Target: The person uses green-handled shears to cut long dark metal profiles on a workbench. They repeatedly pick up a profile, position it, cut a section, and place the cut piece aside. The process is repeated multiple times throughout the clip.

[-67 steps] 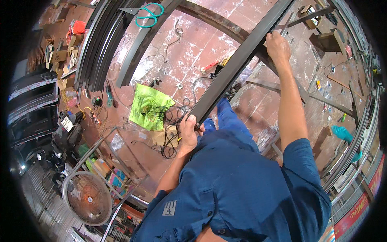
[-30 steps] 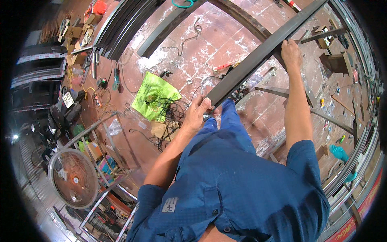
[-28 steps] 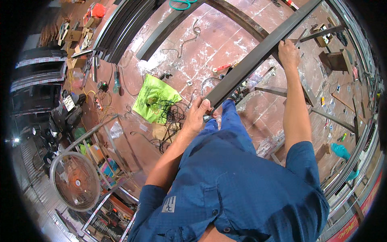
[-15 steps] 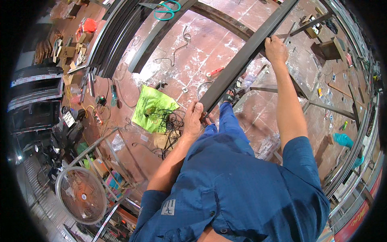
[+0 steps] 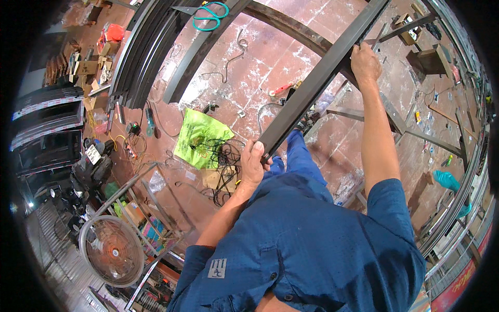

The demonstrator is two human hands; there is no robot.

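Observation:
A long dark steel bar (image 5: 317,83) runs diagonally from just in front of my body up to the top right. My left hand (image 5: 253,165) grips its near end at waist height. My right hand (image 5: 365,63) is closed around the bar farther along, arm stretched out. My blue shirt and blue trousers fill the lower middle. The bar hangs above a reddish, paint-spattered floor (image 5: 291,57).
A green plastic bag (image 5: 200,138) and tangled black cables (image 5: 226,156) lie on the floor by my left hand. Curved steel bars (image 5: 150,57) are stacked at upper left. A fan (image 5: 110,250) stands lower left. A welded steel frame (image 5: 410,130) lies to the right.
The view has swung about while both hands kept hold of the bar. My left hand now sits right at the bar's near end.

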